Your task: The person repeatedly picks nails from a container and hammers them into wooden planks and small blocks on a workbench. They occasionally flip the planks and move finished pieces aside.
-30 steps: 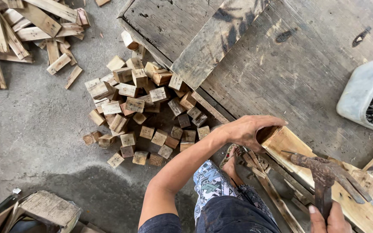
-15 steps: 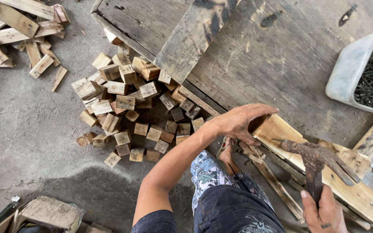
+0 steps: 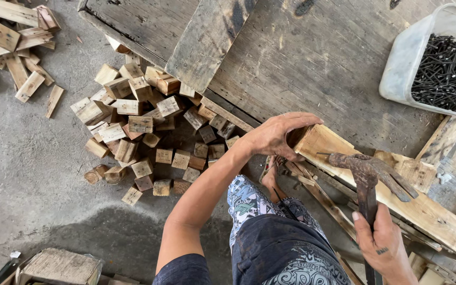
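My left hand (image 3: 276, 136) grips the near end of a pale wooden plank (image 3: 418, 208) that runs down to the right. A thin nail (image 3: 323, 154) sticks out by the plank's end, next to my fingers. My right hand (image 3: 383, 245) holds the handle of a rusty claw hammer (image 3: 369, 169), whose head hovers just over the plank by the nail. My knee in dark shorts is below the hands.
A pile of small wooden blocks (image 3: 138, 132) lies on the concrete to the left. A grey plastic tub of dark nails (image 3: 442, 66) stands at the upper right on a large wooden panel (image 3: 312, 63). Scrap slats (image 3: 11, 47) lie at the upper left.
The hammer head has come closer to the plank's end beside my left hand. The view has shifted slightly, bringing the nail tub further into sight.
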A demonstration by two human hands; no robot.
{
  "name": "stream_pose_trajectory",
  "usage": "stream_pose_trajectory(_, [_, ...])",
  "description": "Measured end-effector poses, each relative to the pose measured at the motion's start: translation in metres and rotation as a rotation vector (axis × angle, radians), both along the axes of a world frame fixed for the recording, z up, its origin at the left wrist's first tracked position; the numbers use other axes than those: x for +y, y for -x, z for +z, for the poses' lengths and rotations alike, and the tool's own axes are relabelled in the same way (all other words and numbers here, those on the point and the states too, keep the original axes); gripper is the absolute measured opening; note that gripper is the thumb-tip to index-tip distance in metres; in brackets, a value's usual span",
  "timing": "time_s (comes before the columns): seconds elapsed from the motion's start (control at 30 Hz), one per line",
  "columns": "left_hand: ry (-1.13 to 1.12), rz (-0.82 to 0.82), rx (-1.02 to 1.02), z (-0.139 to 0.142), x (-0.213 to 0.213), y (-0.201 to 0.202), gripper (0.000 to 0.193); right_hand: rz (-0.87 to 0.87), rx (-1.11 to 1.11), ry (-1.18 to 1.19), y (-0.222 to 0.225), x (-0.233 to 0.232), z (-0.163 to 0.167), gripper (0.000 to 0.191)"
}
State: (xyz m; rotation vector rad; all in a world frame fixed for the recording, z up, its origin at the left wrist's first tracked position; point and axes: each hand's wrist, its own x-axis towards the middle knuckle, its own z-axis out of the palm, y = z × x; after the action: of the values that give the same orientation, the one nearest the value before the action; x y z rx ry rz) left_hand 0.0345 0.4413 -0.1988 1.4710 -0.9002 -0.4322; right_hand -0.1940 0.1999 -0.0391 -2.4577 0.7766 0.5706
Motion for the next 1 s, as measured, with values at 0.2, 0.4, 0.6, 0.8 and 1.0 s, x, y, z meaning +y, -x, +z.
stream_pose_trajectory(0.2, [-0.021,-0.021,0.017,0.006,0.0,0.002,0.112,0.017,0.001,0.035,0.004,-0.006,-0.009,0.03])
stream_pose_trajectory(0.4, [-0.161,0.263,0.078,0.016,0.014,0.039,0.125,0.143,-0.061,0.107,0.004,-0.006,-0.011,0.033])
stream_pose_trajectory(0.6, [-0.273,0.919,0.086,0.041,-0.055,0.124,0.114,0.144,-0.085,0.08,-0.001,0.0,-0.007,0.032])
stream_pose_trajectory(0.8, [-0.2,1.074,0.023,0.025,-0.103,0.14,0.115,0.16,-0.02,-0.003,-0.014,-0.014,0.005,0.03])
stream_pose_trajectory(1.0, [-0.181,1.124,0.032,0.013,-0.111,0.142,0.111,0.208,-0.024,-0.084,-0.019,-0.031,0.004,0.028])
